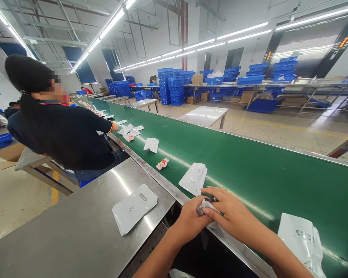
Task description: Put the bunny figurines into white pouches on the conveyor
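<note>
Strip lights (107,31) hang over a wide workshop, where a long green belt (249,162) runs away from the person. Beyond the belt's far edge stand low metal tables (204,115), and farther past it rise piles of blue crates (176,90). Against the belt's near edge is a steel worktop (60,227), carrying a neat stack of pale pouches (133,210) printed with dark marks.

Over the belt's near edge, the left hand (191,214) and the right hand (227,208) meet around a small white and grey bundle (209,205). Both hands are mostly closed on it, the left with its fingers curled, the right with thumb and fingers drawn in. Fingers hide much of the bundle, so what it is made of I cannot tell.

On the belt, just beyond the right hand's fingertips, lies a shiny white pouch (193,178); another pouch (301,243) lies at the belt's near end, beside the right forearm. Farther along the belt come a pink toy (162,164), a smaller-looking pouch (151,144), a second pink toy (129,137) and a loose cluster of packets (132,130). A co-worker (66,131) in a dark top sits on the belt's near side, one arm reaching to its edge.
</note>
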Demonstrator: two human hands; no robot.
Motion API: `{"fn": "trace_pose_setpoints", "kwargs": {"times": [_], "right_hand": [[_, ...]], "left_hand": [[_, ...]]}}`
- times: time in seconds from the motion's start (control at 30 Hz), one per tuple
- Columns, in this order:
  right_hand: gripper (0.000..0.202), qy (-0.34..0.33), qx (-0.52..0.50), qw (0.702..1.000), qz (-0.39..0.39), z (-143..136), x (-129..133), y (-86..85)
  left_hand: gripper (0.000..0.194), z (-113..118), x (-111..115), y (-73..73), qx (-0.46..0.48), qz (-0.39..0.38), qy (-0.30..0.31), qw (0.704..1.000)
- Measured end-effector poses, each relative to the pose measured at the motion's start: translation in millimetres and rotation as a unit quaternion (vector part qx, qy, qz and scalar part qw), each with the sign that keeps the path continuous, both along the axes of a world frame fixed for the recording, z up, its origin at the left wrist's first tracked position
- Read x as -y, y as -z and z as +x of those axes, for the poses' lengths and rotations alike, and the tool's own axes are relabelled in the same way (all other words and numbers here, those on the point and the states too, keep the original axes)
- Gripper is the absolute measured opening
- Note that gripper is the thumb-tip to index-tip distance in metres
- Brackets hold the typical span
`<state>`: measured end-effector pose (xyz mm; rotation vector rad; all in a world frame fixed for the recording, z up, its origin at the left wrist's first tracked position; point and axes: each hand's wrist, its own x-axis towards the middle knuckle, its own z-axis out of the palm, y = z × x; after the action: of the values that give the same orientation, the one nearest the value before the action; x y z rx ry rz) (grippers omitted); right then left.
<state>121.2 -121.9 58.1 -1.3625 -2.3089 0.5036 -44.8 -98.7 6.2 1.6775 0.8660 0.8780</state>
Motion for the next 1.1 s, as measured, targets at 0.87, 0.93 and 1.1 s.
{"fn": "trace_pose_setpoints", "kwargs": {"times": [0.87,0.93,1.1], "right_hand": [[0.044,0.339,0.109,0.923,0.147,114,-48,50.8],[0.037,0.263,0.045,0.946,0.186,70,-44,35.8],[0.037,0.042,-0.052,0.993,0.101,-22,-43,21.9]], "left_hand": [[0.021,-171,-72,32.2,-0.407,0.110,-0.438,0.794],[0.021,-157,-64,19.1,-0.390,0.132,-0.455,0.790],[0.019,-100,-36,-11.0,-0.266,0.106,-0.359,0.888]]}}
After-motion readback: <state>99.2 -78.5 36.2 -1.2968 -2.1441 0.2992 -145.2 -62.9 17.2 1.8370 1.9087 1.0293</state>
